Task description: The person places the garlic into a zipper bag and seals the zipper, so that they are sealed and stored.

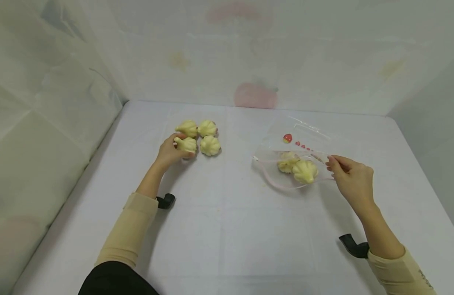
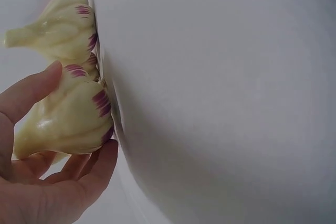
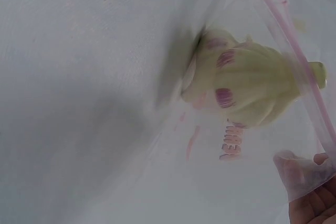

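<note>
At the left of the head view my left hand (image 1: 170,150) holds a pale yellow garlic bulb (image 1: 186,145), thumb on one side and fingers on the other. The left wrist view shows purple streaks on this garlic bulb (image 2: 73,114). Three more bulbs lie close by, among them a garlic bulb (image 1: 210,145) just to its right. My right hand (image 1: 352,176) pinches the edge of a clear plastic zip bag (image 1: 286,187) with a pink seal strip (image 3: 294,51). Inside the bag are two bulbs, the front one a garlic bulb (image 1: 305,171).
A white cloth-covered table (image 1: 227,229) carries everything. Pale patterned sheeting (image 1: 175,61) hangs behind and at the left side. Red strawberry and heart prints (image 1: 287,138) mark the bag's far part. Black curved mounts (image 1: 354,247) sit at both wrists.
</note>
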Tool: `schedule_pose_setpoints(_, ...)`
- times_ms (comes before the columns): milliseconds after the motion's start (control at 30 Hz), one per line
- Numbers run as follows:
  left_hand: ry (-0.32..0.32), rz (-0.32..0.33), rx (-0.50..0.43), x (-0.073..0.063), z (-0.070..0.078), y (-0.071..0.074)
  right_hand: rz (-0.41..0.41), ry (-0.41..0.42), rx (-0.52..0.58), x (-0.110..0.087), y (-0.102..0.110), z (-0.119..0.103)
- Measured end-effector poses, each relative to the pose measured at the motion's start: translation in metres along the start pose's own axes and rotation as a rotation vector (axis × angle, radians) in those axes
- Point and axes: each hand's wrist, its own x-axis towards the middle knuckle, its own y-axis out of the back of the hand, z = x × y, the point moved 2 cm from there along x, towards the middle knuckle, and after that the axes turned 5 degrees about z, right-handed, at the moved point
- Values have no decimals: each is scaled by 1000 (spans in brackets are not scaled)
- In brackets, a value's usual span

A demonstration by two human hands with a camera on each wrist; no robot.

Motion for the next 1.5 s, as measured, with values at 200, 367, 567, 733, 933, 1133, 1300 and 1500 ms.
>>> schedule_pose_setpoints(200, -16, 44, -5, -8, 2, 6, 6, 9, 10, -1, 0, 1)
schedule_pose_setpoints(367, -60, 81, -34, -14, 6, 8, 12, 15, 13, 0, 0, 0)
schedule_pose_setpoints(567, -130, 94, -82, -26, 22, 9, 12, 19, 17, 0, 0, -1)
schedule_pose_setpoints(733, -233, 115, -112, -38, 40, 3, 6, 7, 18, 0, 0, -1)
schedule_pose_setpoints(933, -403, 107, -128, -56, 61, -19, -1, 4, 12, -1, -1, 0)
schedule_pose_setpoints(1133, -563, 64, -127, -71, 78, -47, -7, 10, 10, -1, -1, 0)
schedule_pose_setpoints(1300, -689, 10, -119, -80, 87, -69, -15, 4, 8, -2, 0, -1)
schedule_pose_setpoints(1500, -771, -45, -97, -90, 92, -95, -7, 20, 16, -3, -1, -1)
